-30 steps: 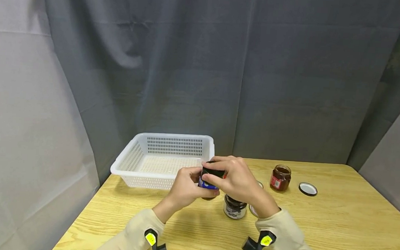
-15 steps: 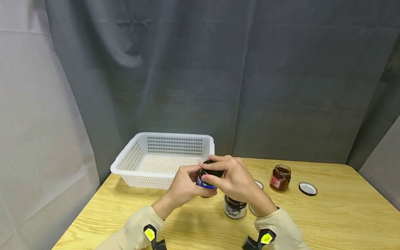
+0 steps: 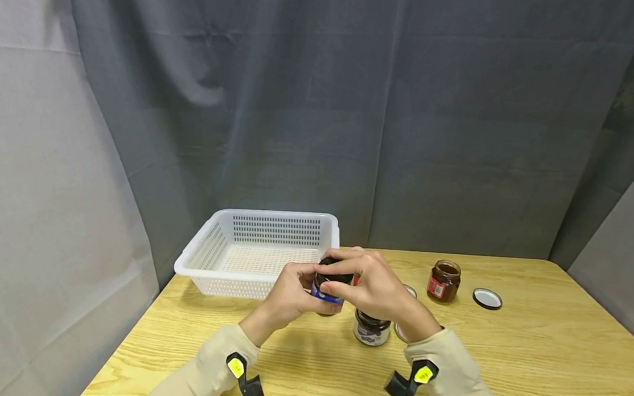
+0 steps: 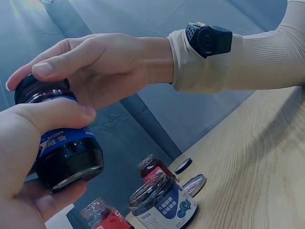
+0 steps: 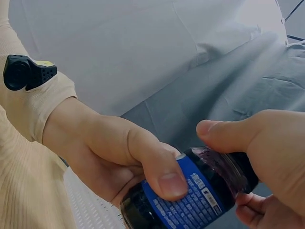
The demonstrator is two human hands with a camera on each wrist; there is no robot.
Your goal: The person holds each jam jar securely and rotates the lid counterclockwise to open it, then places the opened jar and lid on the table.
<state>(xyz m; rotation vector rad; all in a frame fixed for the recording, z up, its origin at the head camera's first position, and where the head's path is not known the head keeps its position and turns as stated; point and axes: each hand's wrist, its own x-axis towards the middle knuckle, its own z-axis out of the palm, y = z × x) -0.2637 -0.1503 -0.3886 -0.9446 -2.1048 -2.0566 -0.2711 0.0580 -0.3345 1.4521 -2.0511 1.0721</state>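
Observation:
A dark jam jar with a blue label (image 4: 66, 138) is held tilted above the table. My left hand (image 3: 291, 296) grips its body, the thumb lying across the label in the right wrist view. My right hand (image 3: 366, 283) holds the black lid (image 4: 33, 88) at the jar's mouth, thumb and fingers around its rim. Dark purple jam shows through the glass neck just below the lid. Under the right hand stands a lidless jar with a white and blue blueberry label (image 3: 371, 333), partly hidden by that hand.
A white perforated basket (image 3: 219, 283) stands at the back left. An open red-labelled jar (image 3: 444, 283) and an upturned lid (image 3: 487, 299) are to the right. Another red-labelled jar (image 4: 107, 217) is mostly hidden behind the right hand in the head view. More lids (image 4: 194, 185) lie near the blueberry jar.
Both hands and the blue-labelled jar have shifted slightly left. The right hand's fingers have turned a little around the lid, which looks more tilted. Other jars and the basket stay put.

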